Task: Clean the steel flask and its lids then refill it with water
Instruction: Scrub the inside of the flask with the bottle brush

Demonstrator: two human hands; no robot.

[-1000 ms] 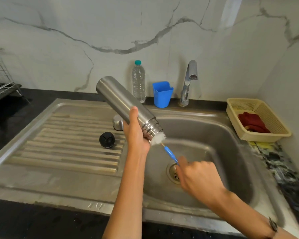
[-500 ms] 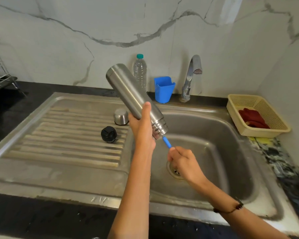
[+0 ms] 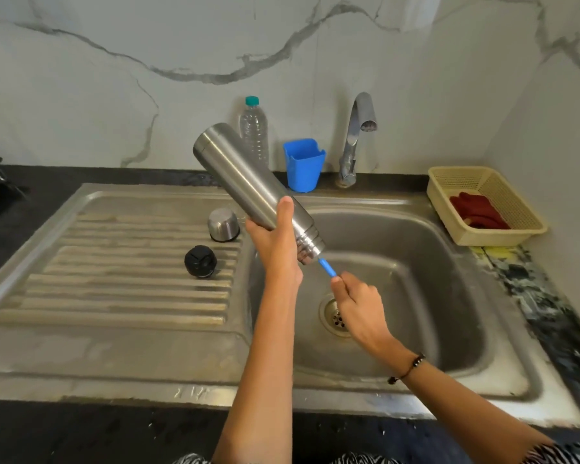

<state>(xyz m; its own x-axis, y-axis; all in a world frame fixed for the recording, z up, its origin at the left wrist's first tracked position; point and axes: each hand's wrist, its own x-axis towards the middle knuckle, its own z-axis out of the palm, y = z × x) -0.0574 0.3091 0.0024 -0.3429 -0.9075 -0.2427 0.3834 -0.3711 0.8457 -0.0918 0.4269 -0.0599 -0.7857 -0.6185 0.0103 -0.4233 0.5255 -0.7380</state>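
The flask [image 3: 248, 177] is being held tilted over the sink [image 3: 449, 329], its base raised toward the wall and its open, threaded mouth pointed down toward the basin. It is being gripped near the neck by the left hand [image 3: 275, 242], whose grip is clamped round the body, the thumb lying along the steel. A brush [image 3: 327, 267] is being held in the flask's mouth, only its blue handle showing below the rim; the handle is being pinched by the right hand [image 3: 359, 306], its grip closed round the lower end, above the drain [image 3: 335, 318]. Two lids are being left on the ribbed drainboard to the left: a steel cap [image 3: 222, 224] just beside the flask hand, and a black stopper [image 3: 200, 261] near it. Behind, on the surface [image 3: 64, 177], a plastic bottle [image 3: 254, 132], a blue cup [image 3: 303, 164] and the tap [image 3: 357, 139] are standing along the wall. A basket [image 3: 503, 236] holding red cloth [image 3: 476, 211] is sitting to the right.
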